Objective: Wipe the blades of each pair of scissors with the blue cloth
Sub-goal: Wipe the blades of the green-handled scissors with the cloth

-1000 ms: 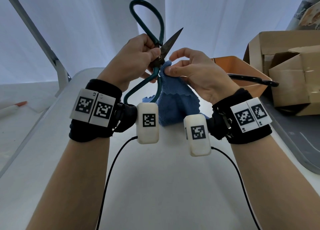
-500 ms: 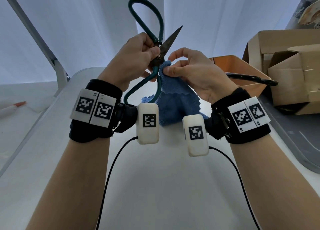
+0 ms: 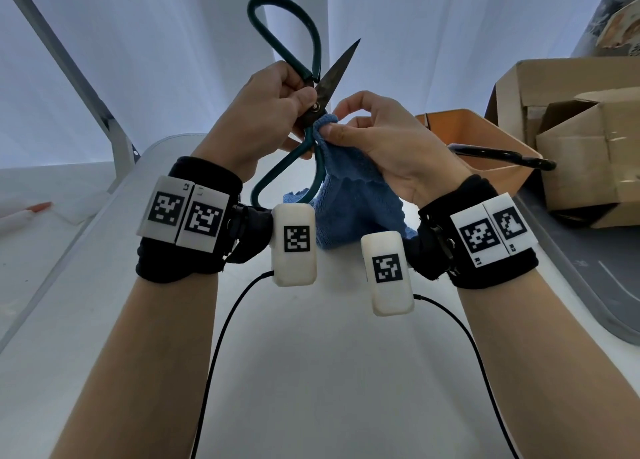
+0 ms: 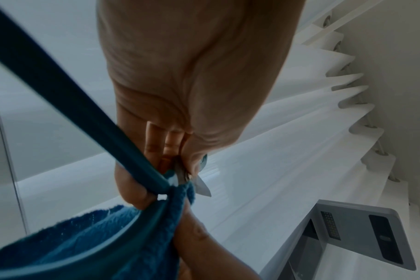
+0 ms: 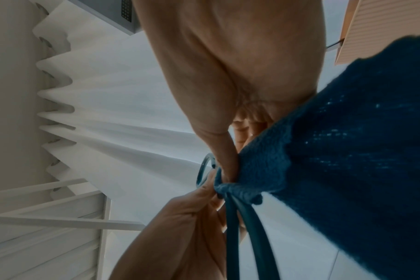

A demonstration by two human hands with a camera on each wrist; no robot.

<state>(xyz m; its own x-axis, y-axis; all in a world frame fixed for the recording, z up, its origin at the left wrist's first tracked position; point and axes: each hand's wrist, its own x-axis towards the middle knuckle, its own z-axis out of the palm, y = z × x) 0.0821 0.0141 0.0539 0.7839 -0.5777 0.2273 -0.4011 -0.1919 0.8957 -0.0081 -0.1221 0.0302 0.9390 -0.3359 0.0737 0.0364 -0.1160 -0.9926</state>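
Observation:
A large pair of green-handled scissors (image 3: pixel 313 77) is held up above the white table (image 3: pixel 311 372), blades spread. My left hand (image 3: pixel 277 112) grips it near the pivot; one dark blade points up and to the right. My right hand (image 3: pixel 374 136) pinches the blue cloth (image 3: pixel 349 209) around the other blade just below the pivot, and the cloth hides that blade. The rest of the cloth hangs down toward the table. In the left wrist view a blade tip (image 4: pixel 204 189) sticks out past the cloth (image 4: pixel 84 236). The right wrist view shows the cloth (image 5: pixel 336 151) bunched at the green handles (image 5: pixel 252 236).
An orange bin (image 3: pixel 481 140) stands to the right with a black handle (image 3: pixel 502 155) of another tool sticking out over its rim. Cardboard boxes (image 3: pixel 581 140) sit behind it on a grey mat (image 3: pixel 588 278). A red-tipped pen (image 3: pixel 27 212) lies far left.
Both hands and the scissors keep almost the same place. The right hand's pinch on the cloth has shifted slightly along the covered blade near the pivot.

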